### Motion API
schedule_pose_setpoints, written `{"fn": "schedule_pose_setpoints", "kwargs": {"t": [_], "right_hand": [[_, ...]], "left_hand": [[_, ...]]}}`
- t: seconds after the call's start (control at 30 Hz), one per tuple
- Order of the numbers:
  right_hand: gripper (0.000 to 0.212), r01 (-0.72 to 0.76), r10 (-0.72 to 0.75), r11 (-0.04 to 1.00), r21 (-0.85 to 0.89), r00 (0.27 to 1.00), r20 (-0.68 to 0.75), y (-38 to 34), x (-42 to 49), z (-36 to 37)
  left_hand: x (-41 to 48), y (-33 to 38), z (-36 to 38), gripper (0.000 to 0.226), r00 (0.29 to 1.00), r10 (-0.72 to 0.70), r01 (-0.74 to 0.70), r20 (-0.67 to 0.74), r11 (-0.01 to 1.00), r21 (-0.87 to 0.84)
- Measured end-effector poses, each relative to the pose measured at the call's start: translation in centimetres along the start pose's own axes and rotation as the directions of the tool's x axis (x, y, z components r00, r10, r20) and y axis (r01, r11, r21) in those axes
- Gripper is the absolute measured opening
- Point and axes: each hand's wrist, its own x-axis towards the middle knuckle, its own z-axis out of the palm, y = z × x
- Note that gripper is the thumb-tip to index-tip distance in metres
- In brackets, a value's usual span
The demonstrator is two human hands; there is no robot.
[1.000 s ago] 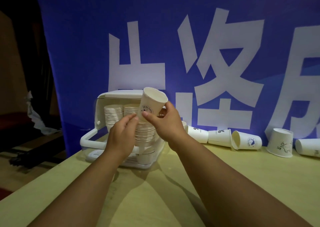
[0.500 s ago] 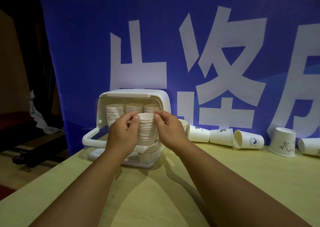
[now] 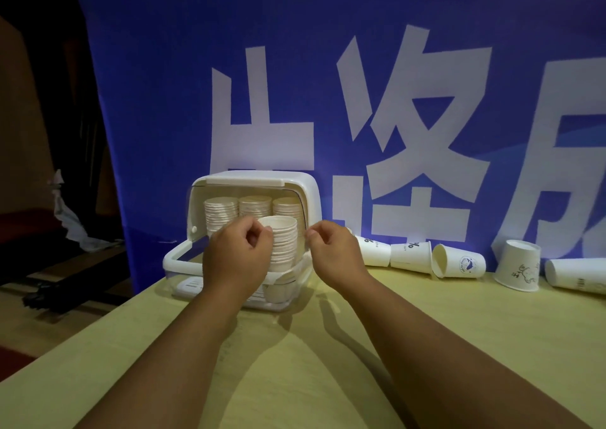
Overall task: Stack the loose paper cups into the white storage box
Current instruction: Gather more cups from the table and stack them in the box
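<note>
At the far left, beyond the table edge, a crumpled pale cloth (image 3: 70, 222) lies in shadow and does not concern you. Next stands the white storage box (image 3: 255, 179), smooth hard plastic with rounded corners, its loop handle (image 3: 173, 259) projecting leftward and its front open toward you. Three rear stacks (image 3: 255, 206) of nested cups stand upright at its back, rims ribbed like coin edges. Your left hand (image 3: 237, 258) has its fingers curled against the left flank of the front stack (image 3: 282, 248); whether it pinches the top rim I cannot tell. That stack stands upright inside the box, topmost cup seated level. Your right hand (image 3: 334, 254) is just clear of the stack's right side, fingers curled in, thumb tip on forefinger, nothing visible in it. In my judgement the next move turns on this: the outstanding work lies rightward of that hand. The nearest loose cup (image 3: 377, 252) lies on its side just beside your right wrist, long axis roughly left-to-right along the foot of the blue banner (image 3: 541, 18), so the right hand is the closer. Beyond it are a second cup (image 3: 411, 255) on its side, a logo cup (image 3: 459, 262) with its mouth turned leftward, an inverted cup (image 3: 518, 266) and an end cup (image 3: 577, 276). All are thin matt white paper, tapered, on the pale yellow table (image 3: 508, 310).
</note>
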Motion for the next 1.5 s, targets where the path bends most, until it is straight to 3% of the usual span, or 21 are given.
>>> {"fn": "schedule_pose_setpoints", "kwargs": {"t": [0.17,0.43,0.63,0.77,0.9,0.97,1.03,1.13,1.2,1.3,1.4,1.5], "right_hand": [[0.016,-0.027,0.027,0.992,-0.127,1.0,-0.001,0.9,-2.9,-4.5],[0.013,-0.177,0.166,0.928,-0.328,0.984,-0.062,5.9,-9.8,-18.1],[0.01,-0.364,0.306,0.835,-0.413,0.93,-0.202,10.7,-15.2,-29.2],[0.013,-0.43,0.312,0.7,-0.57,0.902,-0.298,13.9,-18.2,-35.6],[0.016,-0.516,0.271,0.513,-0.686,0.856,-0.44,16.4,-19.8,-41.3],[0.036,-0.566,0.237,0.391,-0.726,0.824,-0.515,17.6,-19.9,-43.9],[0.061,-0.627,0.212,0.359,-0.692,0.776,-0.594,18.6,-19.9,-45.8],[0.086,-0.717,0.283,0.442,-0.538,0.681,-0.675,20.0,-19.3,-47.3],[0.107,-0.762,0.376,0.469,-0.446,0.629,-0.68,20.6,-18.5,-48.0],[0.129,-0.768,0.433,0.52,-0.373,0.614,-0.66,21.6,-17.4,-49.2],[0.13,-0.76,0.408,0.503,-0.411,0.628,-0.662,23.2,-16.9,-49.4],[0.103,-0.756,0.39,0.471,-0.456,0.641,-0.661,24.1,-16.4,-49.3]], "left_hand": [[-2.1,3.9,0.4,0.029,0.97,0.001,-0.037,0.243,0.988,0.147],[-8.5,10.7,4.1,0.022,0.831,-0.112,0.041,0.545,0.989,0.14],[-13.7,16.9,8.3,0.02,0.714,-0.016,-0.148,0.7,0.974,0.173],[-16.9,21.4,11.5,0.015,0.616,0.063,-0.216,0.785,0.972,0.092],[-20.1,25.8,15.4,0.01,0.525,0.227,-0.373,0.821,0.928,-0.018],[-21.2,28.1,17.3,0.011,0.496,0.296,-0.443,0.816,0.895,-0.055],[-21.8,30.0,19.3,0.011,0.485,0.329,-0.472,0.81,0.878,-0.075],[-22.2,32.1,22.5,0.016,0.486,0.327,-0.459,0.811,0.885,-0.082],[-22.1,33.2,24.8,0.03,0.499,0.307,-0.439,0.81,0.896,-0.069],[-21.5,34.6,28.7,0.053,0.53,0.264,-0.405,0.806,0.914,-0.033],[-20.6,35.7,32.2,0.074,0.549,0.261,-0.403,0.794,0.915,-0.022],[-19.8,36.7,35.1,0.087,0.554,0.274,-0.404,0.786,0.914,-0.034]]}}
